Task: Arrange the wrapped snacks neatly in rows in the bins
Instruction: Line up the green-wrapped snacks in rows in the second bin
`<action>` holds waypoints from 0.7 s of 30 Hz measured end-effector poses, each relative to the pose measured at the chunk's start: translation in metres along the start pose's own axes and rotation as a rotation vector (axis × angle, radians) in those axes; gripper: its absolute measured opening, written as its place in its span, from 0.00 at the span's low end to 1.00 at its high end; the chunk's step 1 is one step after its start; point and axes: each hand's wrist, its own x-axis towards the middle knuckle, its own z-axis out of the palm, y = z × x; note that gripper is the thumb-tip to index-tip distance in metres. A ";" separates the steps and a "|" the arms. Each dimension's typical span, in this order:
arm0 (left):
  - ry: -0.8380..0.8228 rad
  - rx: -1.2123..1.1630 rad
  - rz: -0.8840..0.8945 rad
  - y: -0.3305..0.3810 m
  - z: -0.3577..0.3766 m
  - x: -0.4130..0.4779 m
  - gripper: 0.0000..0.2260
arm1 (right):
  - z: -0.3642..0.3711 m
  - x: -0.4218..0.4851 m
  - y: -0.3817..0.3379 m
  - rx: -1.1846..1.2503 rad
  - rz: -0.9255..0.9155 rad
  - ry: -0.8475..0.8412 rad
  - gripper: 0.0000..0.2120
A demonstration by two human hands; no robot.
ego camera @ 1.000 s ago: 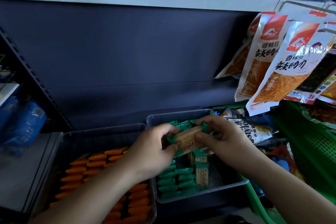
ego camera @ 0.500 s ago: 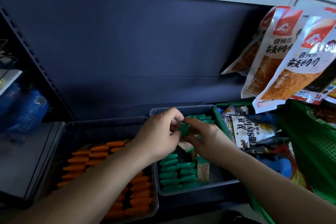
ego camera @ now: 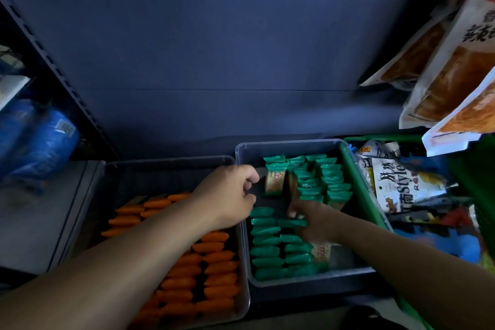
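Green wrapped snacks lie in rows at the front of the clear right bin, and more stand packed at its back. One pack with a yellow face stands upright at the back left. My left hand hovers at the bin's left wall beside that pack, fingers loosely curled with nothing in them. My right hand reaches into the middle of the bin, its fingertips down on the green packs. The left bin holds rows of orange wrapped snacks, partly hidden by my left forearm.
A green basket with mixed snack bags, one printed "Style", adjoins the right bin. Large orange-and-white bags hang at the upper right. Blue packs sit on the neighbouring shelf to the left, beyond a slotted upright.
The pack both hands held above the right bin now stands at its back left. My left hand has let go and drawn left; my right hand has dropped to the middle rows.
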 end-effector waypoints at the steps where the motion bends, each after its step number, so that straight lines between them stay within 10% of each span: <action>1: -0.011 0.004 -0.001 -0.001 0.001 0.000 0.15 | -0.001 0.000 0.000 0.018 0.016 -0.041 0.12; 11: 0.044 -0.004 -0.036 -0.010 -0.001 0.003 0.13 | -0.030 0.029 -0.013 0.076 -0.032 0.447 0.10; 17: 0.064 -0.047 -0.079 -0.023 -0.002 0.011 0.13 | -0.030 0.076 -0.014 -0.328 -0.030 0.574 0.30; 21: 0.063 -0.060 -0.089 -0.027 -0.002 0.013 0.12 | -0.033 0.094 -0.011 -0.426 -0.054 0.637 0.26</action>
